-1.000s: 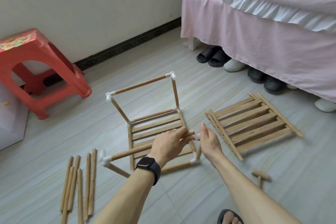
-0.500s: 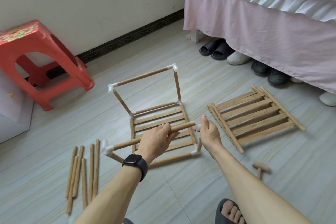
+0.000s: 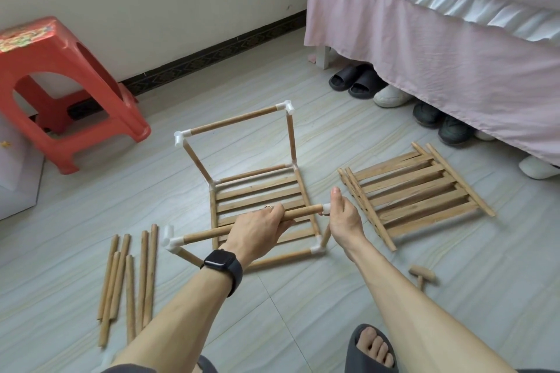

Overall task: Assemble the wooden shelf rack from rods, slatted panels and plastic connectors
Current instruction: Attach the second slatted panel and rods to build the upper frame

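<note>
The left hand (image 3: 260, 230), wearing a ring and a black smartwatch (image 3: 223, 263) on its wrist, is curling its fingers round a wooden rod (image 3: 303, 212) and holding it raised above the near edge of the half-built rack (image 3: 236, 120). The right hand (image 3: 344, 218) is pinching the white plastic connector (image 3: 326, 208) at the rod's right end, thumb pointing up. The rod's left end is sitting in another white corner connector (image 3: 171, 239).

The rack is standing on the floor, in the middle of the view, with one slatted panel (image 3: 257, 188) lying flat inside its base. Two spare slatted panels (image 3: 418, 194) are lying stacked just to its right, and a bundle of loose rods (image 3: 130, 275) is lying to its left. A small wooden mallet (image 3: 421, 274) is resting beside the right forearm. A red plastic stool (image 3: 60, 76) is standing by the wall, and shoes (image 3: 354, 82) are showing under the pink bed skirt (image 3: 439, 54).
</note>
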The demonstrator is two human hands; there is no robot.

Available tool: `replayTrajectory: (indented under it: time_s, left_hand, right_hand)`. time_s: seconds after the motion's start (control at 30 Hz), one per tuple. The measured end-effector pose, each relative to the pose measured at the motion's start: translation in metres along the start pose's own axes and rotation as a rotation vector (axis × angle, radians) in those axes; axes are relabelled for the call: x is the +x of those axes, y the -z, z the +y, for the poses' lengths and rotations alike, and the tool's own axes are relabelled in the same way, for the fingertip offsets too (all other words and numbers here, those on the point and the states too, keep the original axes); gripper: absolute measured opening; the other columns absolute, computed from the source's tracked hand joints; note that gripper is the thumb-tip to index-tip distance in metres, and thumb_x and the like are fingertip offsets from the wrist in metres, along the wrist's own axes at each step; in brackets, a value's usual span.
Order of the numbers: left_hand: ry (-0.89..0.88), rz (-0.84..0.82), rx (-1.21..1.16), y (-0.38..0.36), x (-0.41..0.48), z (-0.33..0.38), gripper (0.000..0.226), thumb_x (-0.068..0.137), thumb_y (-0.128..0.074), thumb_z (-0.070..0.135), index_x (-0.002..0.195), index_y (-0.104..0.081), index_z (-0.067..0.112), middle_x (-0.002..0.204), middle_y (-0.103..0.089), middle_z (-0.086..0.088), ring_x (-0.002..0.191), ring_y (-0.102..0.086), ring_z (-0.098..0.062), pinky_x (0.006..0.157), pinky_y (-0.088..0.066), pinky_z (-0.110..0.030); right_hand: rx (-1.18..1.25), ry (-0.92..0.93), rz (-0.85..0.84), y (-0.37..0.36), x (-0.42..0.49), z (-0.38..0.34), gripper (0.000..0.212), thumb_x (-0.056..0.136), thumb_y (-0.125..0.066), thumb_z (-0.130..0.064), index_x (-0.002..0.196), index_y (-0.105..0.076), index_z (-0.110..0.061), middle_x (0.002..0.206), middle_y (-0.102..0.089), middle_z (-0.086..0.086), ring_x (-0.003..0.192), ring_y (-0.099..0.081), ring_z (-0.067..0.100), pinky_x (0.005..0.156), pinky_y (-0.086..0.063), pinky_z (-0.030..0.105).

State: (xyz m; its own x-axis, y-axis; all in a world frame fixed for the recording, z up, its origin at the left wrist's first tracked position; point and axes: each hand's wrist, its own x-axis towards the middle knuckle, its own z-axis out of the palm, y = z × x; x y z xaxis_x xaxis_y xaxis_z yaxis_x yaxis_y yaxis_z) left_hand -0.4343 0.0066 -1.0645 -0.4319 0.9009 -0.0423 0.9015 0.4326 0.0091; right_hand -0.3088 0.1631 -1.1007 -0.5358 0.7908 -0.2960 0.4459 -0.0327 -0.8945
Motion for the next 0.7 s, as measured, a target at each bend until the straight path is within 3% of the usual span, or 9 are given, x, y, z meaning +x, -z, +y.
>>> replayTrajectory:
  time_s: [0.17,0.27,0.33,0.43,0.57,0.7]
  left_hand:
    - [-0.012,-0.017,0.007,0.004,0.002,-0.002,0.042,0.103,-0.026,0.06,0.093,-0.036,0.021,0.078,-0.054,0.005,0.061,-0.055,-0.021,0.05,-0.043,-0.035]
    - [-0.017,-0.03,0.019,0.004,0.004,-0.002,0.045,0.103,-0.025,0.061,0.094,-0.039,0.019,0.077,-0.055,0.004,0.061,-0.054,-0.022,0.051,-0.042,-0.036]
    - [-0.025,-0.025,0.044,0.002,0.005,0.0,0.048,0.102,-0.023,0.063,0.095,-0.04,0.019,0.075,-0.053,0.005,0.058,-0.051,-0.023,0.051,-0.04,-0.037]
    - [-0.031,-0.01,0.066,-0.001,0.006,0.001,0.048,0.101,-0.021,0.064,0.095,-0.039,0.02,0.07,-0.047,0.007,0.052,-0.043,-0.02,0.05,-0.037,-0.035]
    - [-0.037,0.007,0.07,-0.005,0.007,0.002,0.045,0.102,-0.023,0.063,0.094,-0.036,0.021,0.066,-0.04,0.008,0.049,-0.039,-0.019,0.049,-0.035,-0.034]
    - [-0.032,0.018,0.065,-0.007,0.007,0.003,0.044,0.103,-0.023,0.063,0.093,-0.034,0.021,0.069,-0.041,0.008,0.053,-0.042,-0.021,0.05,-0.037,-0.034]
  right_hand:
    - [-0.016,-0.002,-0.052,0.003,0.005,0.001,0.065,0.103,-0.022,-0.063,0.106,-0.061,-0.011,0.09,-0.06,0.004,0.1,-0.062,0.028,0.086,-0.046,0.037]
    - [-0.052,0.009,-0.115,0.006,0.008,0.001,0.065,0.103,-0.024,-0.063,0.106,-0.062,-0.01,0.097,-0.063,0.006,0.103,-0.062,0.027,0.094,-0.05,0.042]
    - [-0.118,0.049,-0.138,0.004,0.008,0.002,0.065,0.104,-0.025,-0.061,0.11,-0.065,-0.009,0.105,-0.066,0.004,0.102,-0.06,0.021,0.087,-0.046,0.034]
    - [-0.214,0.131,-0.153,0.001,0.007,0.0,0.049,0.106,-0.027,-0.055,0.088,-0.057,-0.021,0.089,-0.064,-0.002,0.085,-0.057,0.014,0.073,-0.037,0.031]
    - [-0.338,0.172,-0.192,0.004,0.01,-0.002,0.051,0.106,-0.025,-0.054,0.088,-0.056,-0.018,0.086,-0.068,-0.004,0.083,-0.058,0.01,0.071,-0.036,0.032]
    - [-0.362,0.189,-0.173,0.003,0.011,0.001,0.047,0.107,-0.025,-0.053,0.084,-0.053,-0.023,0.082,-0.07,-0.004,0.083,-0.059,0.008,0.068,-0.038,0.024]
